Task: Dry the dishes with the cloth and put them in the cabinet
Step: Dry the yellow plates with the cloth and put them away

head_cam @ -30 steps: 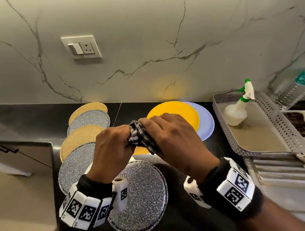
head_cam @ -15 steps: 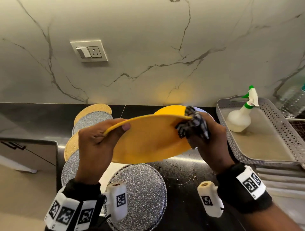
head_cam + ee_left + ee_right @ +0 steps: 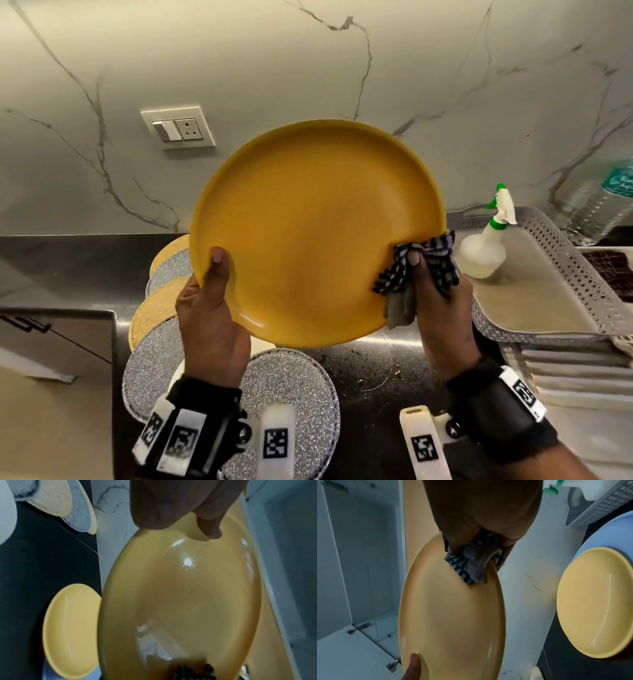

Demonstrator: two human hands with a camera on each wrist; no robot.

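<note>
Yellow plate (image 3: 318, 233) held upright above the tabletop (image 3: 376, 370), its face toward the head camera, one hand at each side. Left hand (image 3: 210, 318) grips the lower left rim, thumb (image 3: 219, 270) laid on the face, fingers behind and hidden. Right hand (image 3: 435, 308) holds the lower right rim through a checked cloth (image 3: 421, 263), thumb pressing the cloth onto the face; the right wrist view shows the cloth bunched between palm and rim. Both hands are clamped on the plate, well apart from each other.

Grey perforated tray (image 3: 589, 274) on the right carries a spray bottle (image 3: 483, 250) with a green and white nozzle, standing upright. Second yellow plate (image 3: 597, 601) lies flat on a pale blue plate (image 3: 583, 539) on the tabletop behind. Round glitter mats (image 3: 294, 387), silver and gold, overlap at left.

Clear water bottle (image 3: 603, 205) at far right has a green label; its writing is too blurred to read. Wrist bands bear square black-and-white code markers.
</note>
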